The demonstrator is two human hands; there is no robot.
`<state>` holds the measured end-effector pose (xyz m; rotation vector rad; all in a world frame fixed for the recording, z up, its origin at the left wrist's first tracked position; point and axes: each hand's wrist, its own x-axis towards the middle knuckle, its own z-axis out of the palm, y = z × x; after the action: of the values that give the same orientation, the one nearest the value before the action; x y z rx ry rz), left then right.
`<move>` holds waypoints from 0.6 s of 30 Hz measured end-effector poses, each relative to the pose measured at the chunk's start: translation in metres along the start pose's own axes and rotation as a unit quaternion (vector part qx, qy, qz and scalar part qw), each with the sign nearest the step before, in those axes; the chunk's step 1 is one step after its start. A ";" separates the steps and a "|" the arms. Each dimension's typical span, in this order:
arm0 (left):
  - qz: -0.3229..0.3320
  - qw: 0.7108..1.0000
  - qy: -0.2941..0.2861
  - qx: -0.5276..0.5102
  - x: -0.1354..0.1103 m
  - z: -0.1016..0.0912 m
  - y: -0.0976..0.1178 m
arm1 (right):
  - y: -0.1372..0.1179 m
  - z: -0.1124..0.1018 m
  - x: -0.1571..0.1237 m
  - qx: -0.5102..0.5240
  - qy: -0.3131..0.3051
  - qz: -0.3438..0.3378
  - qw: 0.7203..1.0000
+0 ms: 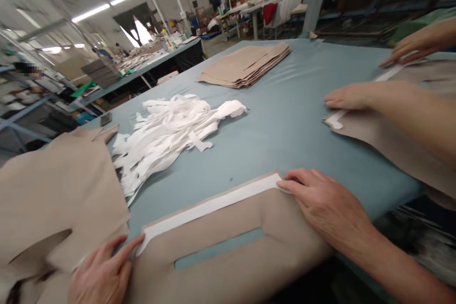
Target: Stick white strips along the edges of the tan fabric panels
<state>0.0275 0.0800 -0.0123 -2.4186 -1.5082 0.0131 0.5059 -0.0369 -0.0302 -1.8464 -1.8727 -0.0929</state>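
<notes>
A long white strip with curved ends lies along the far edge of a beige fabric piece, which has a slot cut through it. With its fingers apart, my left hand rests at the strip's left end, one fingertip touching it. My right hand pinches the strip's right end between thumb and finger, against the fabric's corner. Beyond them spreads a loose heap of white strips. To the left lies a larger spread of beige fabric with an opening in it.
At the right, a co-worker's hands press a white strip onto another beige piece. A stack of beige pieces sits toward the far end of the blue-green table. A phone-like dark object lies by the left edge.
</notes>
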 end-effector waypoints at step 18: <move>0.160 0.955 -0.125 -0.216 0.033 -0.036 0.161 | 0.009 0.010 -0.001 -0.050 0.030 -0.041 0.997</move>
<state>0.1896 0.0348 -0.0133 -3.0971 -1.3019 0.0664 0.5117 -0.0333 -0.0421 -1.8105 -1.9348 -0.2716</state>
